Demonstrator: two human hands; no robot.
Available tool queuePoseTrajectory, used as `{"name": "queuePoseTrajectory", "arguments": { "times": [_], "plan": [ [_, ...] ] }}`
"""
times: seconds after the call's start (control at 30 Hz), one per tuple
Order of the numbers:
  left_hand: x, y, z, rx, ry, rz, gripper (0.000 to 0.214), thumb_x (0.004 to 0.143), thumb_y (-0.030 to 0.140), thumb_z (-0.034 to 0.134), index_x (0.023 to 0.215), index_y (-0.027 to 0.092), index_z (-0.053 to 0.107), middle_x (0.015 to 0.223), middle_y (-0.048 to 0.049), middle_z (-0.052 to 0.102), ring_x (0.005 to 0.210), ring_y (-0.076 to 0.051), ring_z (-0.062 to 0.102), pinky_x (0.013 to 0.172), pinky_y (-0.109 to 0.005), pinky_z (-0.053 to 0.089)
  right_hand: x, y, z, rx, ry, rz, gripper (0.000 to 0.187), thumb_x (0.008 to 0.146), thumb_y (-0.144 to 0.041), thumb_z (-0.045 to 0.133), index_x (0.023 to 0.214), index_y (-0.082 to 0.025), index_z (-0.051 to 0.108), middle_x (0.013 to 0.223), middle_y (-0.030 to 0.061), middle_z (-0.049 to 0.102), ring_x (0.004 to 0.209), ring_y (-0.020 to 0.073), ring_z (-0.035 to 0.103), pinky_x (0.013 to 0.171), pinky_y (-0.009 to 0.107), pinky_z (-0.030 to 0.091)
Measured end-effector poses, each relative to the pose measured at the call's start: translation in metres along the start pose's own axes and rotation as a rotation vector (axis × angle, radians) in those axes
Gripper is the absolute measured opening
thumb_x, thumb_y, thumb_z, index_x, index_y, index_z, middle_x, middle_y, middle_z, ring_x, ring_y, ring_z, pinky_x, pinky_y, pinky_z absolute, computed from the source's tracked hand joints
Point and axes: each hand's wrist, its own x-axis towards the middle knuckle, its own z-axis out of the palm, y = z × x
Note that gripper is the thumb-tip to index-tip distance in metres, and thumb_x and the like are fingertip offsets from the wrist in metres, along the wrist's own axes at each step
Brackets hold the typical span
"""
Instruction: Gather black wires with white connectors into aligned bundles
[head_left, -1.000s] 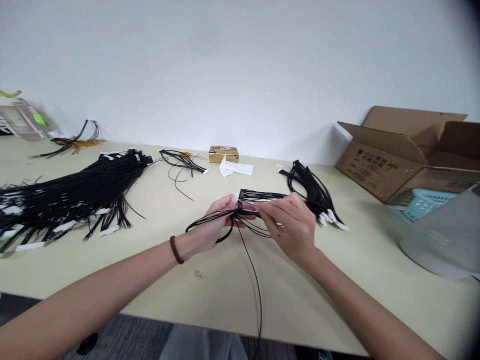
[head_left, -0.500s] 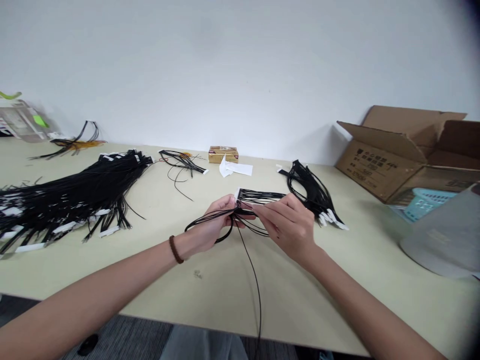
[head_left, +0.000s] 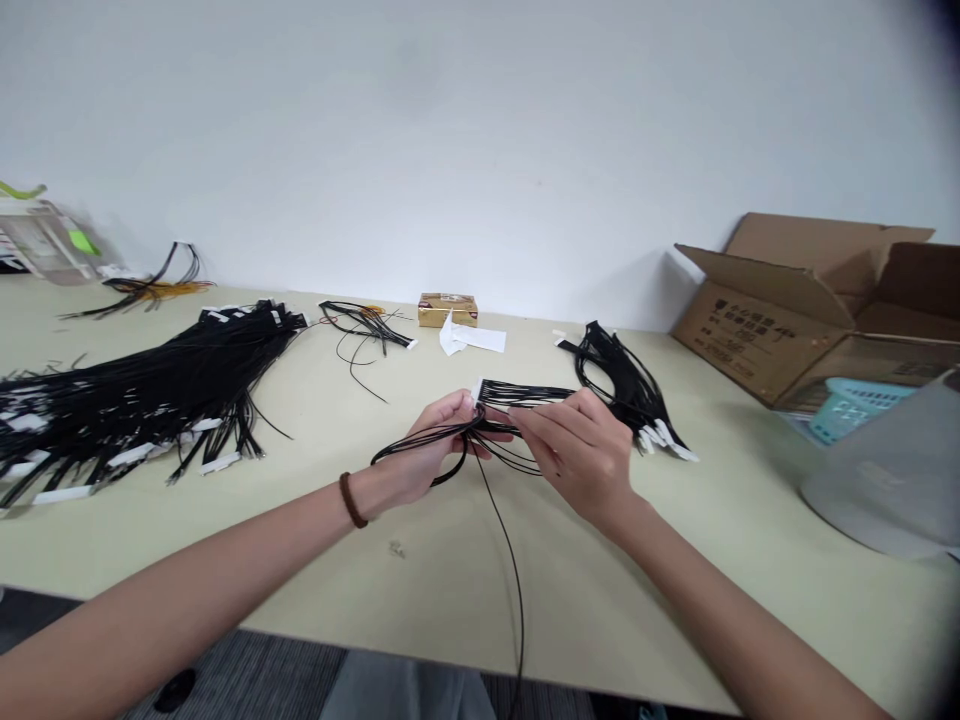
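Over the middle of the table my left hand (head_left: pixel 431 445) is closed on a black wire harness (head_left: pixel 525 395), near its white connector (head_left: pixel 477 390). Wires of the harness loop across the palm and wrist. On the right side of the connector, my right hand (head_left: pixel 581 445) pinches with thumb and index finger; a thin wire seems to be between the fingertips, though the tips are partly hidden. One loose black wire (head_left: pixel 510 560) hangs from the harness down past the table's front edge.
A big pile of black wire harnesses (head_left: pixel 180 390) lies at left, a smaller bundle (head_left: pixel 622 370) at right. Behind stand a tissue pack (head_left: pixel 448 310) and white paper (head_left: pixel 480 338). An open cardboard box (head_left: pixel 765 330), teal basket (head_left: pixel 851 408) and grey translucent container (head_left: pixel 892 475) stand at right.
Hardly anything differs. Both hands keep their hold on the harness, and the fingers of my right hand have shifted very slightly at the connector.
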Motion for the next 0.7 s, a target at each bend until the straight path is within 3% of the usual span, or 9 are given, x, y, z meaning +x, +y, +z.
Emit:
{"name": "queuePoseTrajectory", "arguments": {
  "times": [0.7],
  "plan": [
    [-0.005,0.005,0.012,0.108,0.018,-0.011,0.028,0.08,0.043,0.049,0.075,0.016,0.054,0.077,-0.0041,0.056,0.071,-0.013,0.055,0.058,-0.024,0.046,-0.002,-0.008,0.0,-0.003,-0.055,0.001,0.007,0.076,-0.013,0.06,0.077,-0.02,0.061,0.059,-0.0029,0.057,0.059,0.0098,0.041,0.053,0.024,0.034]
  ]
}}
